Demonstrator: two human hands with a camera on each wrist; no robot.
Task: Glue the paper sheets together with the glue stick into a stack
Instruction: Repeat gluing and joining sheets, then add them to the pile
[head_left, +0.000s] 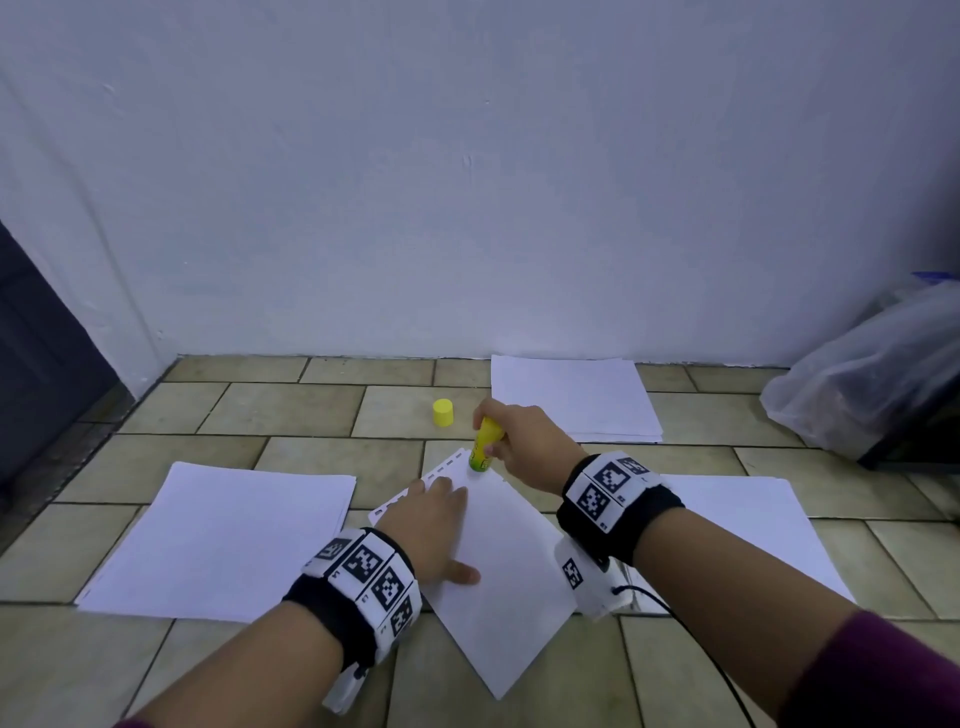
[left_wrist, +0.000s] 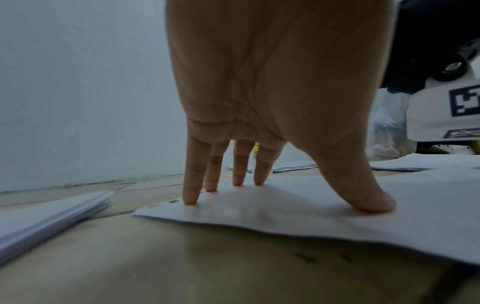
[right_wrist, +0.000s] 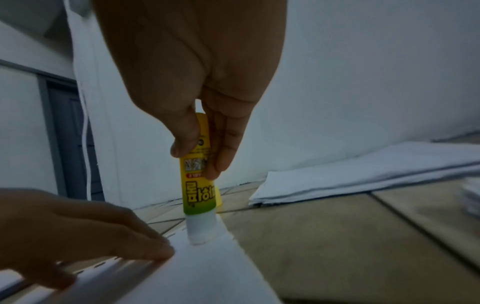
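Yellow and green, the glue stick (right_wrist: 198, 174) stands nearly upright in the right hand (head_left: 524, 447), pinched between thumb and fingers, its white tip touching the far corner of the punched sheet (head_left: 514, 582). The left hand (head_left: 431, 525) lies flat with straight fingers (left_wrist: 191, 181) pressing that sheet just beside the tip. The cap (head_left: 443, 413) stands beyond both hands.

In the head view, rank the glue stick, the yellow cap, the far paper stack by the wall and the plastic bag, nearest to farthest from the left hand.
1. Glue stick: just beyond the left hand, upright on the sheet.
2. Yellow cap: farther back on the tiles.
3. Far paper stack: back right, by the wall.
4. Plastic bag: far right edge.
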